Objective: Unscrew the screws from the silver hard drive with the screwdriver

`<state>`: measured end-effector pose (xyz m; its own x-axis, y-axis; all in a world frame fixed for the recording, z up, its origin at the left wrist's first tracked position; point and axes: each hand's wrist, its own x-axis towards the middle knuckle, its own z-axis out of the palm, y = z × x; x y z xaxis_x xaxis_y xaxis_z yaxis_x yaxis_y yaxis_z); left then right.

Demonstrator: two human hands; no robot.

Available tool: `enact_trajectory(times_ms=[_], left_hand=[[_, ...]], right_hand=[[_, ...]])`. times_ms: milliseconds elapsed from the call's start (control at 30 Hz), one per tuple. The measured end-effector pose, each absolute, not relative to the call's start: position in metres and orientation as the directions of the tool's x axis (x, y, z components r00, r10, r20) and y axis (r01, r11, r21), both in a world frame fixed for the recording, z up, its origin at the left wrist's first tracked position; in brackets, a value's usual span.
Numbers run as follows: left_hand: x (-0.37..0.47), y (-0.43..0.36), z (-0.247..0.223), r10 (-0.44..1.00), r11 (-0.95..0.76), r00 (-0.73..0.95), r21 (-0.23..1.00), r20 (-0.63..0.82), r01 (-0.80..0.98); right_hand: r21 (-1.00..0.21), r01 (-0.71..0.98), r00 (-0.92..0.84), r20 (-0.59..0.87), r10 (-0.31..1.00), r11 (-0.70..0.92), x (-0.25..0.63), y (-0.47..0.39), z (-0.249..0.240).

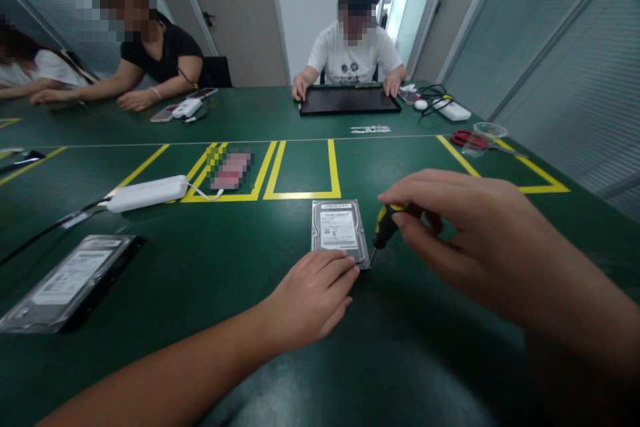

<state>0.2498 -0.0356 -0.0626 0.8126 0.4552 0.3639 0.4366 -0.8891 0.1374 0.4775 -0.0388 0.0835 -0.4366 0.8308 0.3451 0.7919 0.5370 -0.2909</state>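
Note:
A small hard drive (337,225) with a white label lies flat on the green table. My left hand (315,290) presses on its near edge, fingers together and bent over it, and hides part of that edge. Between the thumb and fingers of my right hand (465,233) is a screwdriver (386,227) with a black and yellow handle. It leans slightly, with its thin tip at the drive's near right corner. Whether the tip sits in a screw is too small to tell. A larger hard drive (70,280) lies off to the left.
A white power strip (147,193) with cables and a pinkish phone (231,171) lie at the left. Red-handled pliers (470,140) and a clear plastic dish (491,130) are at the right. Across the table, a person holds a dark flat panel (350,100); other people sit left.

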Motion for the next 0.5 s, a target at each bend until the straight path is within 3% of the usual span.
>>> enact_trajectory(times_ms=[500], left_hand=[[0.2501, -0.0351, -0.0625, 0.451, -0.891, 0.81, 0.134, 0.374, 0.434]], right_hand=[[-0.277, 0.806, -0.419, 0.356, 0.835, 0.522, 0.4747, -0.0411, 0.0852]])
